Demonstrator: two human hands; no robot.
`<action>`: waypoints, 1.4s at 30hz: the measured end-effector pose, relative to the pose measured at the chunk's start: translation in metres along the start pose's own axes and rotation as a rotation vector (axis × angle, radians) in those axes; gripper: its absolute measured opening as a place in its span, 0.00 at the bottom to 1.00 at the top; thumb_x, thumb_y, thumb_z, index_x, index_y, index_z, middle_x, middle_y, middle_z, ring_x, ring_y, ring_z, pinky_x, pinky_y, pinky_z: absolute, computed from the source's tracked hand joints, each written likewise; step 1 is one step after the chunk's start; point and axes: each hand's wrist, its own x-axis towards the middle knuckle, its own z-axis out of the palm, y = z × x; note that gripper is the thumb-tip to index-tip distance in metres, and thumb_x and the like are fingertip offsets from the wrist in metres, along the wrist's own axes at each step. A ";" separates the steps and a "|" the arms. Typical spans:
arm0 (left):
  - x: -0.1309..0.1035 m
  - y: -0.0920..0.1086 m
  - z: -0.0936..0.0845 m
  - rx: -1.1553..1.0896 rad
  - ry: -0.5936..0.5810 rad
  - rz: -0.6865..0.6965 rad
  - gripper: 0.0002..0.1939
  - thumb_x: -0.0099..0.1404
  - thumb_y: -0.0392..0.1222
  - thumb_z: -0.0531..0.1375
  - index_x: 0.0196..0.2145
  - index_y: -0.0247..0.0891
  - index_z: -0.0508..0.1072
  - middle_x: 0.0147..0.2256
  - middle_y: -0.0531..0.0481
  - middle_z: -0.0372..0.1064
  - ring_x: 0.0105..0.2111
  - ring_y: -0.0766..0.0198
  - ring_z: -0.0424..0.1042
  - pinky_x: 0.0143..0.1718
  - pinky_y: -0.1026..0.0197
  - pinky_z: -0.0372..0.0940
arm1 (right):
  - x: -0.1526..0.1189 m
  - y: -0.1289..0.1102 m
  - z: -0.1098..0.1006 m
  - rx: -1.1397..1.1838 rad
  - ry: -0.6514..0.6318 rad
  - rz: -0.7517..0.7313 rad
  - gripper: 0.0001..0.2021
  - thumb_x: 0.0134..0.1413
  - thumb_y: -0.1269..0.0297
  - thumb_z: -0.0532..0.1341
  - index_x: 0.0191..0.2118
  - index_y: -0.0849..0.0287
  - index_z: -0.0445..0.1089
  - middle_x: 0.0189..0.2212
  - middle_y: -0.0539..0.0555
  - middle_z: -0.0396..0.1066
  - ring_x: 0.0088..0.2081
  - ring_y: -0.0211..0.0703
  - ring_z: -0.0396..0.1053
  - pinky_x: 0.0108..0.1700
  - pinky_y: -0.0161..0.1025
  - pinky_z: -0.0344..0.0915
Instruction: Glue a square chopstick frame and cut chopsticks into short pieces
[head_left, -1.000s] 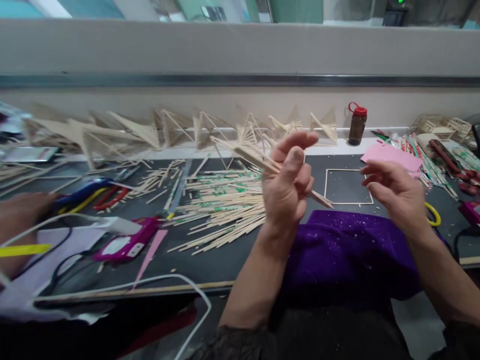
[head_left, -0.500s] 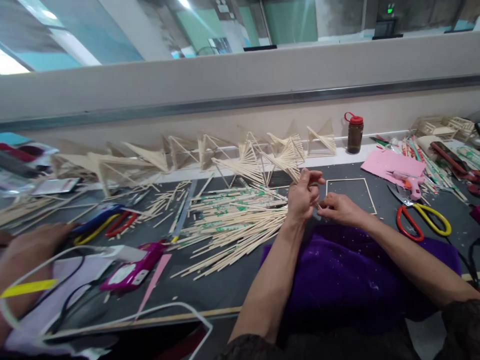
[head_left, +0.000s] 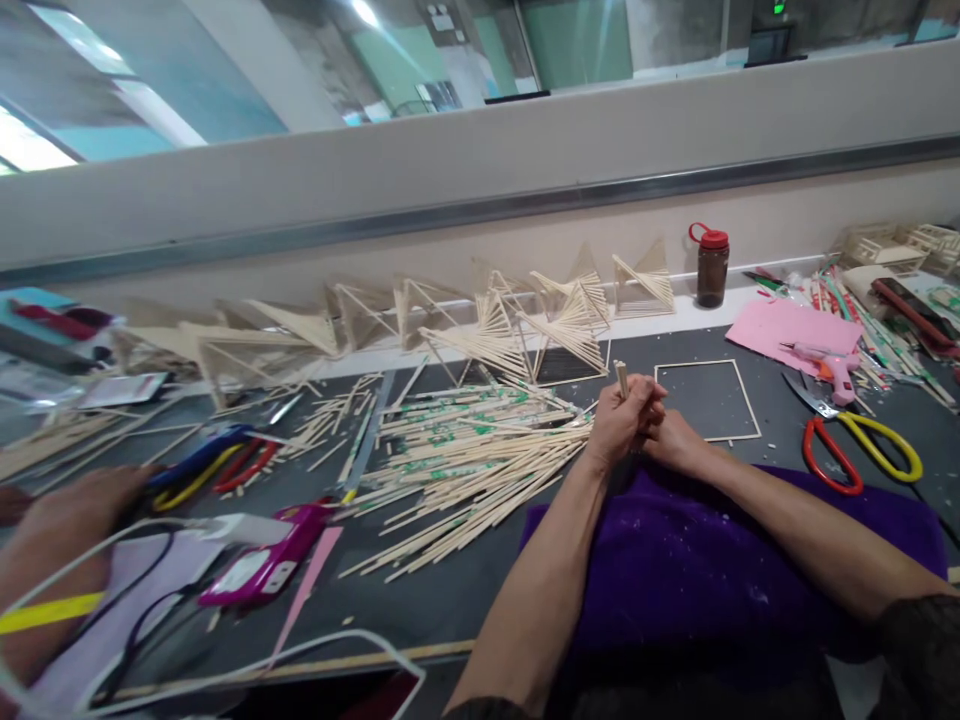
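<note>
A small bunch of sticks (head_left: 621, 374) is held up in front of the person, over the near side of the dark table (head_left: 405, 610). It is gripped by the left hand (head_left: 624, 420), with the fingers curled round it and the top ends left poking out. The right hand (head_left: 675, 440) is pressed against the left one, low down. Its fingertips are hidden there, so it cannot be said how far they are bent or if anything is pinched by them.

Just past the right hand, a flat square of sticks (head_left: 695, 363) is laid on the table, with nothing built on it yet. To the left, a big pile of loose sticks (head_left: 480, 440) is spread out, so plenty seem left to be used. Along the wall, a row of stick shapes (head_left: 566, 325) is lined up, and some look all made, with sticks fanned out. To the right, the scissors (head_left: 829, 411) and a pink glue gun (head_left: 832, 362) are left lying, held by no one. A purple cloth (head_left: 675, 570) is spread under the arms. Far left, another person's hand (head_left: 82, 510) is seen near a blue-handled tool (head_left: 199, 455)
</note>
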 end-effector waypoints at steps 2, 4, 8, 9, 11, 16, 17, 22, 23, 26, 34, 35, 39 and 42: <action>0.001 0.002 -0.001 -0.040 0.049 0.068 0.22 0.46 0.56 0.69 0.32 0.35 0.75 0.24 0.53 0.71 0.18 0.74 0.64 0.20 0.69 0.60 | -0.001 0.000 -0.004 0.000 0.015 0.007 0.07 0.52 0.72 0.59 0.31 0.63 0.76 0.34 0.58 0.75 0.35 0.44 0.71 0.37 0.35 0.61; 0.002 0.005 -0.004 -0.101 0.071 0.132 0.24 0.44 0.51 0.71 0.37 0.38 0.75 0.31 0.51 0.74 0.25 0.71 0.70 0.27 0.68 0.65 | -0.002 0.000 -0.012 0.005 0.041 0.008 0.08 0.54 0.71 0.58 0.31 0.63 0.75 0.36 0.58 0.75 0.34 0.42 0.70 0.37 0.35 0.60; 0.003 0.009 -0.006 -0.112 0.054 0.105 0.22 0.45 0.47 0.71 0.38 0.37 0.77 0.34 0.46 0.77 0.34 0.62 0.75 0.39 0.61 0.69 | -0.008 -0.002 -0.030 0.016 0.077 0.020 0.10 0.56 0.69 0.57 0.28 0.62 0.73 0.31 0.54 0.73 0.31 0.37 0.67 0.33 0.32 0.57; 0.003 0.010 -0.005 -0.085 0.059 0.080 0.21 0.46 0.47 0.71 0.37 0.35 0.78 0.33 0.46 0.78 0.33 0.61 0.76 0.39 0.59 0.69 | -0.010 -0.002 -0.035 0.020 0.079 0.025 0.10 0.56 0.69 0.57 0.26 0.62 0.73 0.29 0.53 0.72 0.30 0.36 0.67 0.32 0.32 0.56; 0.002 0.012 -0.002 -0.043 0.071 0.046 0.19 0.46 0.47 0.71 0.36 0.34 0.78 0.31 0.45 0.78 0.32 0.60 0.76 0.39 0.57 0.70 | -0.015 -0.003 -0.043 0.029 0.068 0.031 0.10 0.55 0.69 0.58 0.24 0.62 0.71 0.27 0.51 0.71 0.28 0.34 0.65 0.30 0.31 0.54; -0.001 0.016 0.011 -0.041 0.047 0.037 0.20 0.45 0.47 0.71 0.35 0.34 0.79 0.30 0.46 0.78 0.30 0.60 0.76 0.39 0.56 0.70 | -0.024 -0.008 -0.062 0.012 0.012 0.051 0.09 0.53 0.70 0.58 0.23 0.61 0.70 0.24 0.49 0.69 0.25 0.33 0.63 0.28 0.32 0.51; -0.001 0.015 0.013 -0.047 0.045 0.034 0.21 0.45 0.47 0.71 0.35 0.33 0.79 0.30 0.45 0.78 0.30 0.60 0.76 0.38 0.57 0.70 | -0.026 -0.008 -0.065 0.001 0.003 0.070 0.10 0.53 0.70 0.59 0.22 0.61 0.70 0.22 0.49 0.69 0.24 0.33 0.62 0.28 0.33 0.50; 0.001 0.006 0.018 -0.114 0.070 -0.026 0.24 0.42 0.50 0.72 0.36 0.33 0.77 0.30 0.44 0.78 0.29 0.59 0.76 0.35 0.56 0.70 | -0.035 -0.005 -0.069 0.110 0.008 0.168 0.08 0.49 0.69 0.61 0.22 0.61 0.72 0.18 0.48 0.68 0.22 0.33 0.62 0.26 0.33 0.52; 0.001 0.004 0.019 -0.124 0.077 -0.043 0.25 0.42 0.50 0.72 0.36 0.33 0.77 0.29 0.44 0.78 0.28 0.59 0.76 0.34 0.57 0.70 | -0.038 -0.003 -0.067 0.160 0.025 0.179 0.07 0.48 0.69 0.61 0.22 0.61 0.72 0.18 0.48 0.68 0.22 0.33 0.63 0.25 0.32 0.53; 0.002 -0.002 0.018 -0.146 0.092 -0.088 0.26 0.39 0.50 0.73 0.35 0.33 0.77 0.29 0.45 0.77 0.28 0.58 0.76 0.32 0.57 0.70 | -0.043 0.002 -0.061 0.332 0.049 0.233 0.07 0.46 0.68 0.62 0.21 0.62 0.71 0.16 0.47 0.68 0.20 0.32 0.63 0.24 0.31 0.55; -0.002 -0.006 0.013 -0.169 0.106 -0.149 0.25 0.38 0.47 0.73 0.35 0.34 0.77 0.28 0.46 0.77 0.28 0.60 0.76 0.31 0.60 0.70 | -0.046 0.001 -0.051 0.566 -0.021 0.274 0.09 0.47 0.69 0.61 0.19 0.61 0.68 0.14 0.48 0.67 0.16 0.32 0.62 0.20 0.31 0.58; -0.003 -0.006 0.013 -0.174 0.108 -0.152 0.25 0.38 0.47 0.73 0.35 0.33 0.77 0.28 0.46 0.77 0.28 0.60 0.76 0.31 0.60 0.70 | -0.046 0.001 -0.051 0.577 -0.020 0.276 0.09 0.46 0.69 0.61 0.19 0.61 0.68 0.14 0.48 0.67 0.16 0.32 0.62 0.20 0.31 0.58; -0.004 -0.005 0.013 -0.214 0.114 -0.180 0.25 0.37 0.45 0.74 0.34 0.33 0.76 0.27 0.46 0.77 0.28 0.59 0.76 0.29 0.60 0.70 | -0.047 -0.001 -0.049 0.603 -0.010 0.293 0.08 0.46 0.68 0.61 0.19 0.61 0.67 0.13 0.47 0.67 0.16 0.31 0.61 0.19 0.30 0.57; -0.004 -0.004 0.012 -0.216 0.106 -0.174 0.24 0.38 0.45 0.74 0.34 0.33 0.76 0.27 0.46 0.77 0.28 0.58 0.77 0.29 0.59 0.70 | -0.047 -0.002 -0.049 0.609 -0.019 0.289 0.09 0.47 0.67 0.61 0.20 0.61 0.68 0.14 0.47 0.67 0.16 0.32 0.62 0.20 0.31 0.57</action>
